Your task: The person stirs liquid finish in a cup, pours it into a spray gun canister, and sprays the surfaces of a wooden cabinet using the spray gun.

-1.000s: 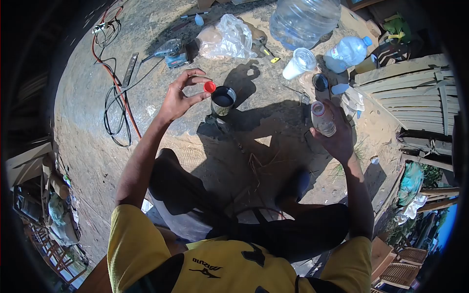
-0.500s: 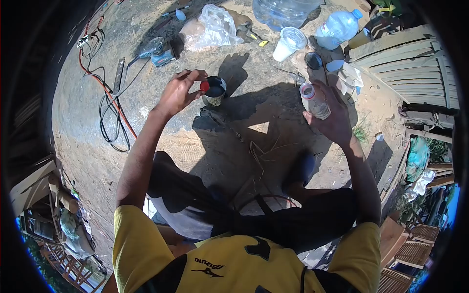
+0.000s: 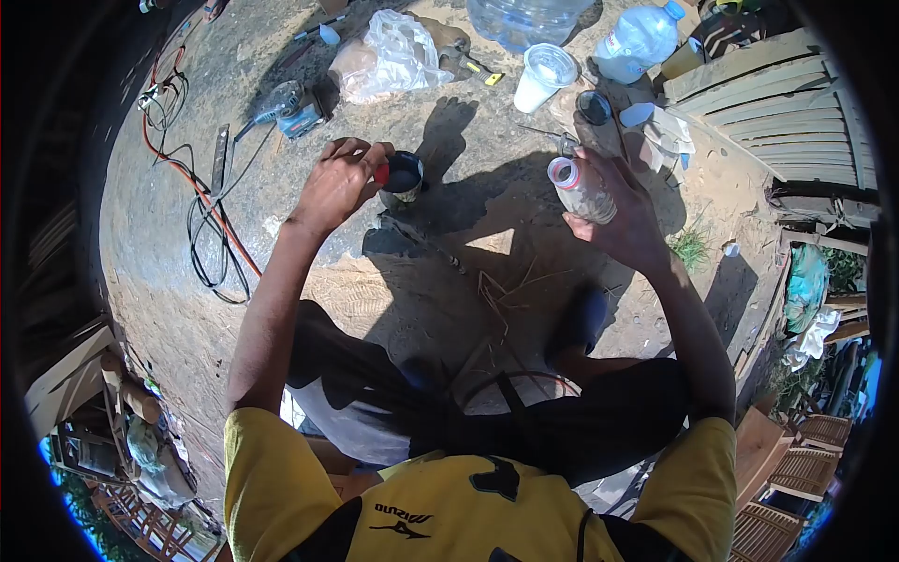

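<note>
At left, the left hand point(image 3: 337, 187) is pinching, back upward; at right, the right hand point(image 3: 626, 217) is holding a curled grip.

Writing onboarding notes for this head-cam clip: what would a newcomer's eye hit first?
Probably the red cap pinched in the left hand by the dark cup, and the open clear bottle in the right hand. Next, the yellow-and-black shirt across the bottom of the view. Beyond the hands, the crumpled clear bag catches the sun on the ground.
</note>
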`<state>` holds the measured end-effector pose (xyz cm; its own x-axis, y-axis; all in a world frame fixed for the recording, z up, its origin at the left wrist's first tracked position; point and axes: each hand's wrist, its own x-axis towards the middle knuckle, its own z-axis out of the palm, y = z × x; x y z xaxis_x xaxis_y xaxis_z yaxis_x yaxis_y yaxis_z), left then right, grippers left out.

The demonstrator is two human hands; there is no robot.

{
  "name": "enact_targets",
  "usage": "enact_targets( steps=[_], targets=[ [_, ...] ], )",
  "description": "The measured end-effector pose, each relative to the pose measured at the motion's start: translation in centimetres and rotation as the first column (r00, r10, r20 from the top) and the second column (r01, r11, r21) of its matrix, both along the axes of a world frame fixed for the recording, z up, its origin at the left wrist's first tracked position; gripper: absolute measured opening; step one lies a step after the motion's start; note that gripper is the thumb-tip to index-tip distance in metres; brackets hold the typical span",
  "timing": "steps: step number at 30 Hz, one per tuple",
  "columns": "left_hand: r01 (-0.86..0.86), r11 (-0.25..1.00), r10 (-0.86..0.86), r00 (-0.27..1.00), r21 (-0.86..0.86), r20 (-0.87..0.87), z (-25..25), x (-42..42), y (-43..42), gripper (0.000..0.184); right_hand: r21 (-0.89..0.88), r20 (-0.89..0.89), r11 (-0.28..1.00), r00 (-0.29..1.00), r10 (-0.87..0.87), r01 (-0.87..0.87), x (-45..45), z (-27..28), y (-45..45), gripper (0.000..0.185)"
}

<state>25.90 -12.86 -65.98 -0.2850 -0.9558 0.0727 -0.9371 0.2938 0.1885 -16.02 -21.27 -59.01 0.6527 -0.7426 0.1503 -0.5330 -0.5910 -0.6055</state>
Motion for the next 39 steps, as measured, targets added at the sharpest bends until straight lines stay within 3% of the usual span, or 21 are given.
enact_targets(
  steps=[7, 9, 10, 12, 15, 21, 28, 30, 31, 33, 39],
  targets=[
    [-0.025, 0.999, 0.024, 0.999, -0.042, -0.031, 0.6, -1.1, 0.1, 0.054, -0.009, -0.026, 0.999, 0.999, 0.041, -0.041, 1.7, 0.0, -0.4, 0.085],
    [-0.107, 0.994, 0.109, 0.956, 0.021, -0.272, 0.8, -1.6, 0.3, 0.055, -0.065, -0.039, 0.991, 0.993, 0.111, -0.113, 2.6, 0.3, -0.5, 0.085],
    [-0.117, 0.993, 0.117, 0.954, 0.016, -0.274, 0.9, -1.9, 0.6, 0.055, -0.071, -0.042, 0.99, 0.992, 0.121, -0.124, 3.3, 0.3, -0.6, 0.085],
    [-0.214, 0.943, 0.333, 0.614, 0.255, -0.716, 1.8, -3.1, 1.1, 0.061, -0.093, -0.024, 0.99, 0.995, 0.099, -0.101, 5.0, 0.2, -0.6, 0.082],
    [-0.219, 0.956, 0.28, 0.483, 0.196, -0.829, 2.9, -4.5, 2.2, 0.062, -0.118, -0.089, 0.987, 0.991, 0.097, -0.107, 7.5, 1.8, -0.5, 0.085],
    [-0.248, 0.954, 0.253, 0.376, 0.166, -0.892, 5.6, -6.3, 3.4, 0.066, -0.239, -0.205, 0.942, 0.96, 0.189, -0.237, 10.1, 3.9, -0.4, 0.092],
    [-0.26, 0.963, 0.182, 0.421, 0.074, -0.889, 6.5, -6.0, 4.1, 0.063, -0.393, -0.284, 0.872, 0.94, 0.187, -0.292, 11.0, 5.4, -0.2, 0.097],
    [-0.272, 0.962, 0.123, 0.484, -0.016, -0.866, 6.4, -5.9, 4.1, 0.062, -0.413, -0.301, 0.86, 0.936, 0.183, -0.301, 11.1, 5.7, 0.1, 0.097],
    [-0.278, 0.96, 0.124, 0.479, -0.017, -0.869, 6.5, -6.0, 4.2, 0.062, -0.445, -0.303, 0.843, 0.936, 0.177, -0.303, 11.1, 5.7, 0.1, 0.097],
    [-0.244, 0.963, 0.197, 0.354, 0.113, -0.914, 7.0, -6.1, 4.3, 0.061, -0.476, -0.307, 0.823, 0.936, 0.173, -0.309, 11.1, 5.6, 0.1, 0.096],
    [-0.245, 0.969, 0.125, 0.423, 0.02, -0.897, 6.6, -6.1, 4.2, 0.061, -0.537, -0.321, 0.786, 0.936, 0.146, -0.307, 11.2, 5.8, 0.1, 0.095]
  ],
)
